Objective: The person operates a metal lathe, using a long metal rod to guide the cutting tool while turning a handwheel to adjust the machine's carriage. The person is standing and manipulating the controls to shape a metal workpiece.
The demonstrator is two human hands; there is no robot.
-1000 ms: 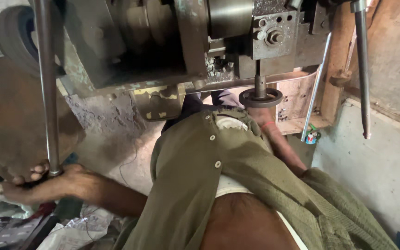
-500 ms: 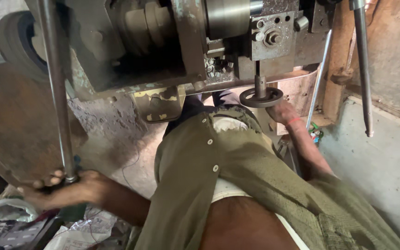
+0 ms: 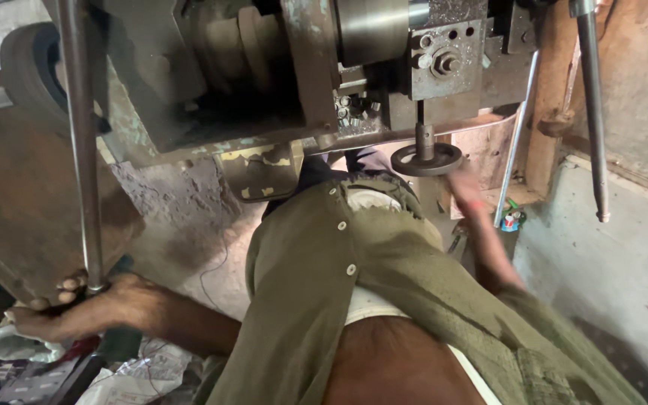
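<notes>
While the left hand (image 3: 76, 307) keeps its place at the foot of the long steel rod (image 3: 80, 150), the right hand (image 3: 465, 196) has changed most since the earlier frames: a second ago it was hidden below the handwheel (image 3: 427, 159), half a second ago it showed just beside the wheel's right edge, and now it sits a little lower and to the right of the wheel, smeared by motion. Whether its fingers are apart or closed cannot be told from the blur, nor whether it touches the wheel. The left hand's fingers are wrapped tight around the rod's lower end, knuckles up. The rod has stayed nearly upright, drifting slightly across the view as the head shifted.

The handwheel is a dark, flat metal disc with a raised rim, mounted on a short vertical spindle under the grey block of the lathe (image 3: 279, 82), above the olive shirt (image 3: 324, 300). The rod is smooth, grey and dull, running out of view at the top.
</notes>
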